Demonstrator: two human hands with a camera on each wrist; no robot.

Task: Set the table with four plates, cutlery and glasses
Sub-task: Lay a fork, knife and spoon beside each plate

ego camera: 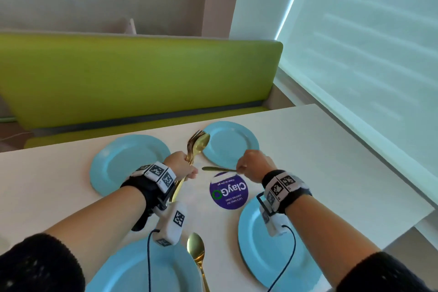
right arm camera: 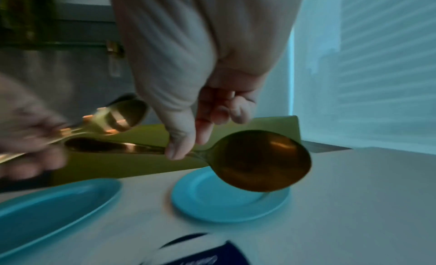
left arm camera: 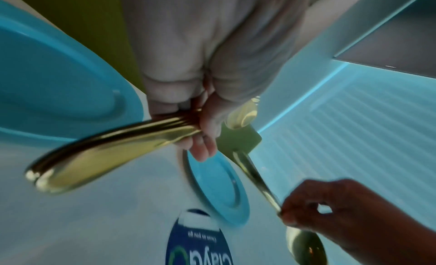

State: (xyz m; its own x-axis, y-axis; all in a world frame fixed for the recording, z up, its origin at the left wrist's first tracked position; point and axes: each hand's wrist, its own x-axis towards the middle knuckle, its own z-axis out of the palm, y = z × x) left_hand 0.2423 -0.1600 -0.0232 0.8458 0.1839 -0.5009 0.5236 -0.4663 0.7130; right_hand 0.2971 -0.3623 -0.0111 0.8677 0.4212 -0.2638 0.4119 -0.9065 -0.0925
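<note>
Four blue plates lie on the white table (ego camera: 320, 149): far left (ego camera: 123, 161), far right (ego camera: 233, 142), near left (ego camera: 132, 270) and near right (ego camera: 265, 251). My left hand (ego camera: 183, 169) grips a bundle of gold cutlery (ego camera: 198, 144) by the handles (left arm camera: 106, 147), with fork tines and a spoon bowl pointing away over the gap between the far plates. Just right of it, my right hand (ego camera: 244, 168) pinches a single gold spoon (right arm camera: 259, 160) near its neck. Its handle (ego camera: 213, 169) points left toward my left hand. Another gold spoon (ego camera: 196, 251) lies between the near plates.
A round purple sticker (ego camera: 228, 191) sits in the table's middle. A green bench seat (ego camera: 132, 78) runs along the far edge. A window blind (ego camera: 367, 42) borders the right side.
</note>
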